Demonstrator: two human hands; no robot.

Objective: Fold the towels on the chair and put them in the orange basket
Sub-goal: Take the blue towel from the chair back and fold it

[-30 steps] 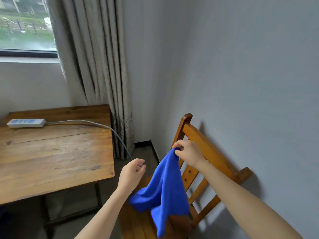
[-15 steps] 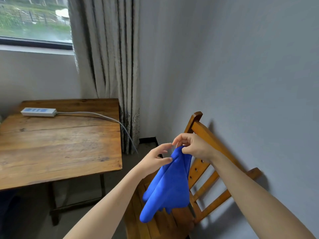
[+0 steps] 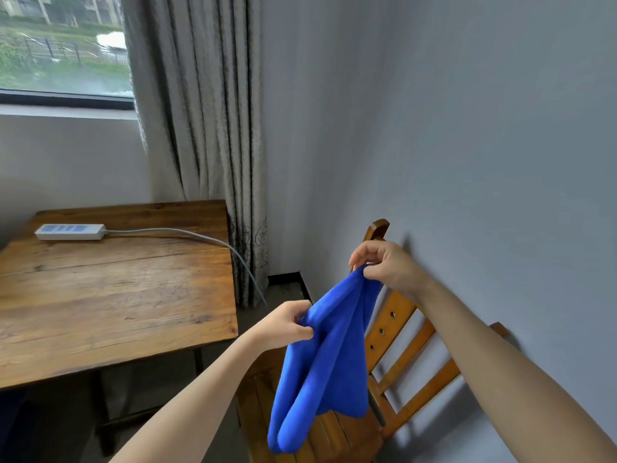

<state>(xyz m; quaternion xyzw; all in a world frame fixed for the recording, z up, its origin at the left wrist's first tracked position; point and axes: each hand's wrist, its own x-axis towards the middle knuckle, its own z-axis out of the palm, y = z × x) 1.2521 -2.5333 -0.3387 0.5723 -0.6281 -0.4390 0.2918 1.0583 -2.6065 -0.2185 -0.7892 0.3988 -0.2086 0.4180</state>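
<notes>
Left hand (image 3: 283, 324) lower, right hand (image 3: 389, 267) pinching towel (image 3: 325, 365)

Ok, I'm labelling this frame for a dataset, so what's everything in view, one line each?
chair: one, brown wood, against the wall on the right
towel: one, blue, hanging in front of the chair
table: one, brown wood, left of the chair
power strip: one, white, on the table's far left
cable: one, grey, from the power strip off the table's right edge
curtain: one, grey, in the corner behind the table
window: one, dark-framed, upper left
orange basket: none in view
left hand: one, pinches the towel's left edge
right hand: one, pinches the towel's top
</notes>
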